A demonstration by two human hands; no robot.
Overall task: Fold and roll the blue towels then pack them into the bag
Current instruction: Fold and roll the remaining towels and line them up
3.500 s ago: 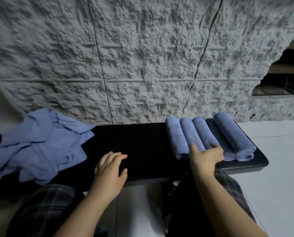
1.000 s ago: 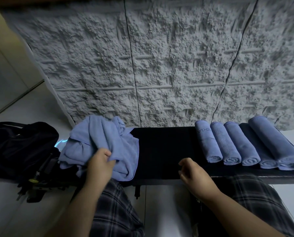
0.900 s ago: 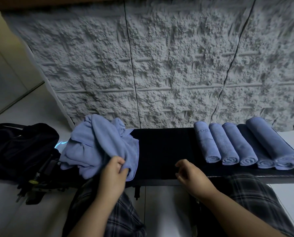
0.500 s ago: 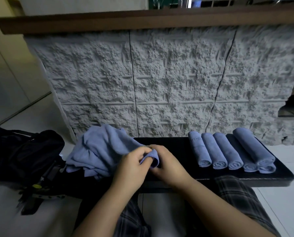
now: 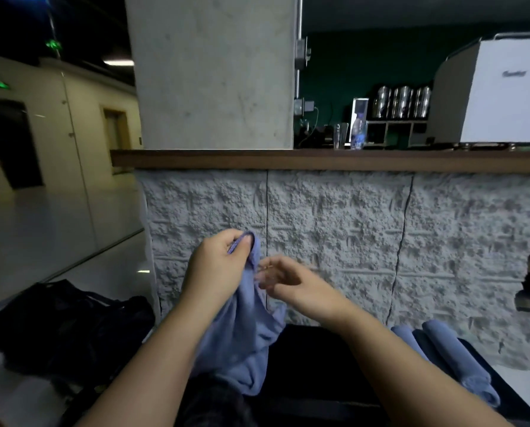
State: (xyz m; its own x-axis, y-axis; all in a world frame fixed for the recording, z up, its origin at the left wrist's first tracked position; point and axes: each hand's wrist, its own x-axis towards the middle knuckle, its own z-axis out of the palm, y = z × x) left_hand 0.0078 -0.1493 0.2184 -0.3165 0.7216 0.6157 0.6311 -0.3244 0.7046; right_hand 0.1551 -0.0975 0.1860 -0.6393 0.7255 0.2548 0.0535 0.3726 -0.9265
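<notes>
1. Towel work first: we see our left hand (image 5: 219, 266) raised in front of the stone wall (image 5: 334, 235), its thumb and fingers pinching one corner of a loose blue towel (image 5: 242, 340).
2. From that pinch the towel hangs down between our forearms, its lower folds reaching the near edge of the black worktop (image 5: 313, 359).
3. Our right hand (image 5: 291, 283) sits just to the right of the left one, beside the hanging cloth. Its fingers are loosely spread and blurred, so we cannot tell whether their tips touch the towel edge; they do not close round it.
4. Both hands are near each other at about the same height, the left slightly higher, with the pinched corner at the top of the left hand.
5. On the right end of the worktop lie rolled blue towels (image 5: 454, 355), side by side; our right forearm covers part of the row, and we can make out only about two rolls.
6. To the left, on the pale floor (image 5: 72, 241), sits the black bag (image 5: 66, 328), well apart from the rolled towels and below the left hand.
7. Above the wall runs a wooden ledge (image 5: 319, 160), with a concrete pillar (image 5: 211, 72) behind it.
</notes>
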